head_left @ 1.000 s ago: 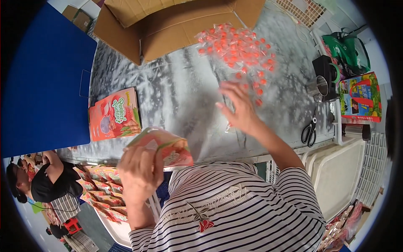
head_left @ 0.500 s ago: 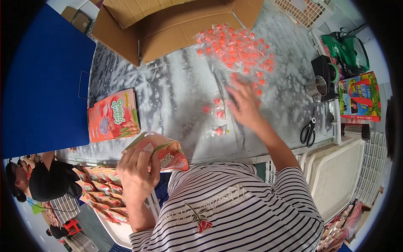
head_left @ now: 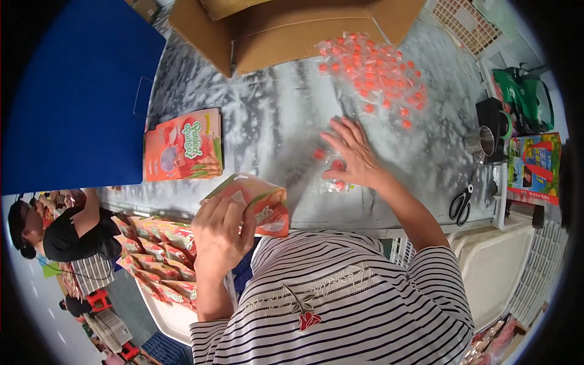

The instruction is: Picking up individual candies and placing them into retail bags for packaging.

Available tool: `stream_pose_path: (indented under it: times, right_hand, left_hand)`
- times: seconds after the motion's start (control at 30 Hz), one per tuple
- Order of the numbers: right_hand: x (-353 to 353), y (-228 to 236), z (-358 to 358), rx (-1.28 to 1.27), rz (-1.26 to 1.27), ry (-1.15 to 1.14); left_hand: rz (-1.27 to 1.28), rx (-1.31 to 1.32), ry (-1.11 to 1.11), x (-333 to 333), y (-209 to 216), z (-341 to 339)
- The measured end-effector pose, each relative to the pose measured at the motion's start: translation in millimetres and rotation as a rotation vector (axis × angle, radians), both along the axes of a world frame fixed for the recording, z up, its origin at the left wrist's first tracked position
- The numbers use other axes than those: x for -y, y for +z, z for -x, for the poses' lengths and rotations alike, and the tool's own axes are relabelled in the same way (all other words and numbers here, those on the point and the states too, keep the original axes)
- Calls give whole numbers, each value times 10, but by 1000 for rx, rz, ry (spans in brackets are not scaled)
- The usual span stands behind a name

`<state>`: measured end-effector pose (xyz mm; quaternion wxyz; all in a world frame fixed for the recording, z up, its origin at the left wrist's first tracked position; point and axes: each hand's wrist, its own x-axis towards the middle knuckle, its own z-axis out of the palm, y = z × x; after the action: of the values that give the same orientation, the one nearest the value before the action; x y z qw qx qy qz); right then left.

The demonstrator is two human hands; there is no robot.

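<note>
My left hand (head_left: 222, 234) is closed on a pink-and-green printed pouch (head_left: 274, 210) at the table's near edge; the pouch's opening is not clearly seen. Above the tabletop, my right hand (head_left: 356, 158) has its fingers spread, with nothing visibly gripped. Close by its thumb and palm lie a few small red candies (head_left: 319, 154) in clear wrappers, partly covered by the hand. Farther back, a heap of the same wrapped candies (head_left: 377, 76) is spread in front of the cardboard box. To the left rests a stack of flat pouches (head_left: 182, 146).
An open cardboard box (head_left: 292, 45) stands at the back, with a blue panel (head_left: 73, 97) on the left. Scissors (head_left: 462, 205) and a metal cup (head_left: 480, 141) are on the right. Below left, a white tray (head_left: 167, 319) holds several filled pouches. A co-worker (head_left: 73, 225) is beyond.
My right hand has come back from the heap's near edge toward the few loose candies. My left hand keeps hold of the pouch. The whole view has shifted slightly.
</note>
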<state>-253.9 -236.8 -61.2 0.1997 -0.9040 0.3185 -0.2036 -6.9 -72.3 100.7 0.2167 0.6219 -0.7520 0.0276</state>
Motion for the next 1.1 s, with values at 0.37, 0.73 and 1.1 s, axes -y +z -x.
stream_pose_path:
  times: [0.37,0.73,1.1]
  right_hand:
    - [131,-204,-375,78,271,87]
    - [-165,1259,-1040,855,-1108,-170]
    - [-344,1079,-1096,450,-136,279]
  left_hand:
    - [-7,-38,-36,16,-66,12]
    - [-77,-45,-134,192,-160,-4]
    - [61,-289,-181,198,-107,63]
